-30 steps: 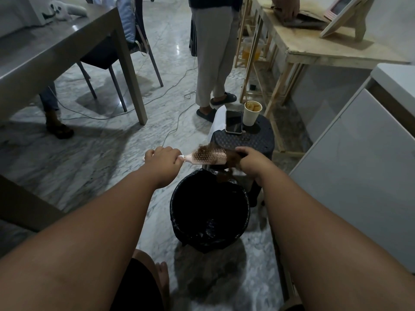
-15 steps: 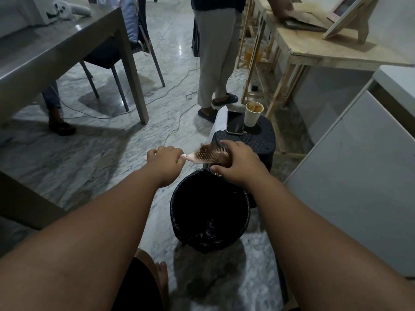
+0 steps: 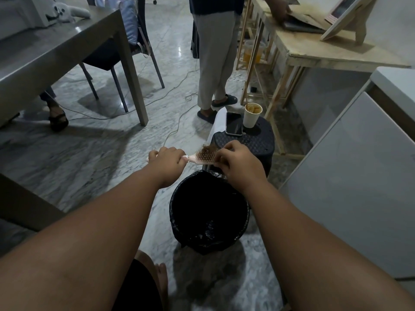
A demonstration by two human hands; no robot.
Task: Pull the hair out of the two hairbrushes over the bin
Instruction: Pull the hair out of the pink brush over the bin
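I hold the pale pink plastic hairbrush bristles-up, level, above the far rim of the black-lined round bin so loosened strands should drop in. My left hand is clenched around its handle; my right hand pinches the brown hair clump at the brush head, between both hands.

Bin on floor, centre. Stool just behind it, carrying phone left, cup right. Hairbrush held above bin's far rim, left hand on handle, right hand at head.
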